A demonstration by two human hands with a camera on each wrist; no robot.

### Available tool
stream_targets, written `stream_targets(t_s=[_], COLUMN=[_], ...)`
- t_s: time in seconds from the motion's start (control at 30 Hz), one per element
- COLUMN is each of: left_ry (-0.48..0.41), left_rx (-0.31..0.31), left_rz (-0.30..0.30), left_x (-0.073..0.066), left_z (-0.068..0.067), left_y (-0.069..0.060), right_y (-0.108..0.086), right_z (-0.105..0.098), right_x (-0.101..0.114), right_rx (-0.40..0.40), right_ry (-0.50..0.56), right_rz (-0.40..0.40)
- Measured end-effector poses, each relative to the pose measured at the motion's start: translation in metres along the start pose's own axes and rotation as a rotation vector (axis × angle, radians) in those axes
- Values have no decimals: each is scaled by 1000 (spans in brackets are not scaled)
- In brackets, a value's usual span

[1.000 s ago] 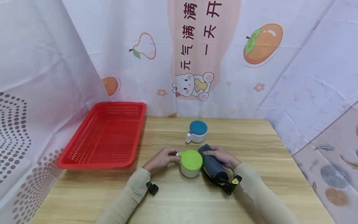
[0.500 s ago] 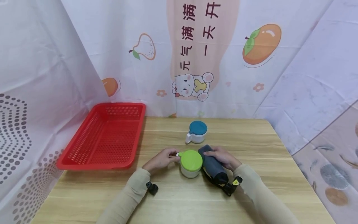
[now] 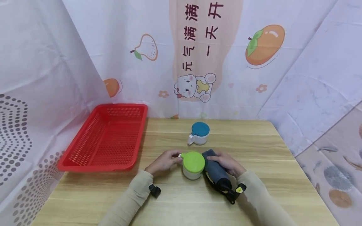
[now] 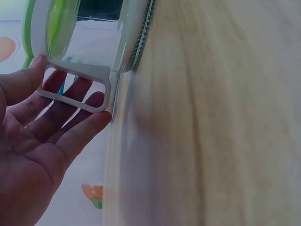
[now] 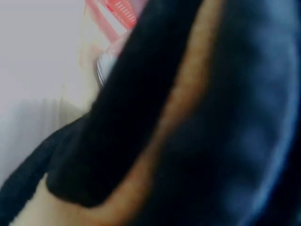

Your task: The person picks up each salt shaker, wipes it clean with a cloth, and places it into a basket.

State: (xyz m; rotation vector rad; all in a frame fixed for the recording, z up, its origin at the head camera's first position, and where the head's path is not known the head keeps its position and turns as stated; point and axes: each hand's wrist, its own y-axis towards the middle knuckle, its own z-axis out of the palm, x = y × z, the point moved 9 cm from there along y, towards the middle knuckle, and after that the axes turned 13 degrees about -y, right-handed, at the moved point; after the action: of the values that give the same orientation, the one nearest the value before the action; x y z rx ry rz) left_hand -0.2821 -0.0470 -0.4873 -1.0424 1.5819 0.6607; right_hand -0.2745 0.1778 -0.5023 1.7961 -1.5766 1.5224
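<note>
A clear jar with a green lid and white handle (image 3: 193,166) stands upright on the table in the middle of the head view. My left hand (image 3: 165,161) holds its handle; in the left wrist view the thumb lies on the handle's top and the fingers (image 4: 80,127) curl behind it. Right beside the jar, my right hand (image 3: 227,161) grips a dark grey, bottle-shaped item (image 3: 216,171) with a black tapered end and a black strap. It lies slanted, its far end close to the jar. In the right wrist view its dark, blurred parts hide most of the hand.
Behind the hands stands a second jar with a blue lid and white handle (image 3: 200,133). A red plastic basket (image 3: 130,164) sits at the table's left. The wooden table (image 3: 181,207) ends at a printed cloth backdrop (image 3: 158,72).
My right hand and the dark grey item have shifted slightly toward me and to the right. The left hand and the green-lidded jar stay in place.
</note>
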Motion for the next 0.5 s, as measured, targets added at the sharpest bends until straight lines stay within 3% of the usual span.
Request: stream_targets(t_s=[0.3, 0.5], left_ry=[20, 31], left_rx=[-39, -69], left_rz=[24, 28], left_x=[-5, -4], left_z=[-2, -4], left_y=[-1, -1], right_y=[-12, -22], right_z=[0, 6], right_x=[1, 0], right_rx=[-116, -150], right_ry=[10, 62], right_rz=[35, 48])
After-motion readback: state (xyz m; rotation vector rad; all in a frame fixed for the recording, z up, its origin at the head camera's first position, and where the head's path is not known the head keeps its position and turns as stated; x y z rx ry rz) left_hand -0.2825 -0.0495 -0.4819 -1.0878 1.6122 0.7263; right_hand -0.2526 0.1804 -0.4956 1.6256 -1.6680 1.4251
